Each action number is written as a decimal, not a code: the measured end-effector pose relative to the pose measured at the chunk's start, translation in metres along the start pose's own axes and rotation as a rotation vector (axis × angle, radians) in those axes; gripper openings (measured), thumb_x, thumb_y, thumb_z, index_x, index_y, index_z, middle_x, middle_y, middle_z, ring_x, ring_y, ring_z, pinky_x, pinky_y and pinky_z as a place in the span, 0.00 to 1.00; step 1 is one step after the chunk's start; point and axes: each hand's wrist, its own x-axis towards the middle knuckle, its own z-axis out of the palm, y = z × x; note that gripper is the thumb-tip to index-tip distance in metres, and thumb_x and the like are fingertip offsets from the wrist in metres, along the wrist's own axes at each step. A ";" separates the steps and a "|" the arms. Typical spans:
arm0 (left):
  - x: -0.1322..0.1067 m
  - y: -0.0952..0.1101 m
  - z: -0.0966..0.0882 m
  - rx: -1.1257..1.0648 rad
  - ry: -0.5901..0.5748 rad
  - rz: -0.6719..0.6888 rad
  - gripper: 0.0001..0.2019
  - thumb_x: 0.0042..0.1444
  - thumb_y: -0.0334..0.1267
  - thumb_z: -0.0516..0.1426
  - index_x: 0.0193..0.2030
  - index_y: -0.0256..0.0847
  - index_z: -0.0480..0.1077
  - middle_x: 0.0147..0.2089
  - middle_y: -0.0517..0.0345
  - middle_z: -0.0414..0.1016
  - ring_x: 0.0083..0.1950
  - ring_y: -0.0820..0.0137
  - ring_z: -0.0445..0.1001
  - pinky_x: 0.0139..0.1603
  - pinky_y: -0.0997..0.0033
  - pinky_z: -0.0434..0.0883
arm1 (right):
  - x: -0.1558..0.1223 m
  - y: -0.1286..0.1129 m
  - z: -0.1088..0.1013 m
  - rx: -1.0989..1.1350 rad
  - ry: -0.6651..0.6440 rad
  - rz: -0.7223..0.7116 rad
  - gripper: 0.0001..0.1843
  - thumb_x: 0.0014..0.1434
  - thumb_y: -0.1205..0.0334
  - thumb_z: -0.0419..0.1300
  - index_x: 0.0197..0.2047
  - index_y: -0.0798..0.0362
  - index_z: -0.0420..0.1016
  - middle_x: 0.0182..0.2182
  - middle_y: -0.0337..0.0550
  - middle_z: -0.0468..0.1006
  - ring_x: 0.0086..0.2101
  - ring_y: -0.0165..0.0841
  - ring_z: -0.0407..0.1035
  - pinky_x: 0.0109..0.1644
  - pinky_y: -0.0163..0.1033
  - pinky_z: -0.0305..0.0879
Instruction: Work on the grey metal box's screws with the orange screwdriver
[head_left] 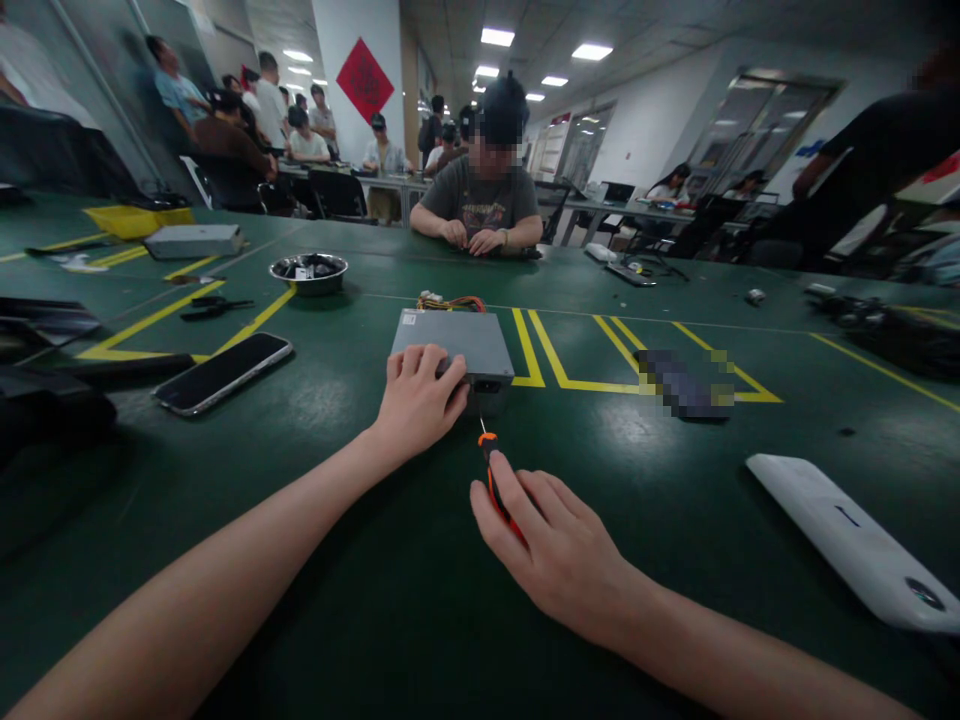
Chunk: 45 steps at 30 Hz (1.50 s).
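A grey metal computer power supply [465, 335] lies on the green table in front of me, with a bundle of coloured cables [454, 301] at its far side and a socket on its near face. My left hand [422, 398] rests on its near left part, fingers curled over the top edge and gripping it. In my right hand [551, 540] is a screwdriver [489, 445] with an orange and black handle, held between thumb and fingers. Its thin shaft points up to the near face of the power supply; whether the tip sits in a screw cannot be made out.
A steel bowl [309, 273] of small dark parts stands behind to the left, near a black phone [225, 373]. Another metal box [195, 241] and a yellow tray [139, 220] lie farther back. A white device [847, 535] is at right. Across the table sits a person [484, 200].
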 end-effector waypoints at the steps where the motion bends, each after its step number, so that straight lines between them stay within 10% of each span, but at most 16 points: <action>1: 0.000 0.000 0.000 0.003 0.001 0.005 0.16 0.58 0.43 0.45 0.50 0.43 0.63 0.47 0.48 0.63 0.48 0.57 0.57 0.45 0.56 0.56 | 0.001 0.001 -0.001 -0.009 0.016 -0.005 0.14 0.57 0.71 0.49 0.47 0.57 0.64 0.43 0.58 0.72 0.34 0.34 0.68 0.39 0.40 0.64; 45: 0.000 0.000 -0.001 -0.021 0.010 0.002 0.15 0.57 0.43 0.46 0.49 0.43 0.64 0.47 0.47 0.63 0.48 0.57 0.56 0.46 0.54 0.56 | 0.000 -0.005 -0.001 0.058 -0.064 0.086 0.16 0.55 0.73 0.48 0.47 0.59 0.64 0.47 0.58 0.68 0.39 0.37 0.67 0.42 0.43 0.64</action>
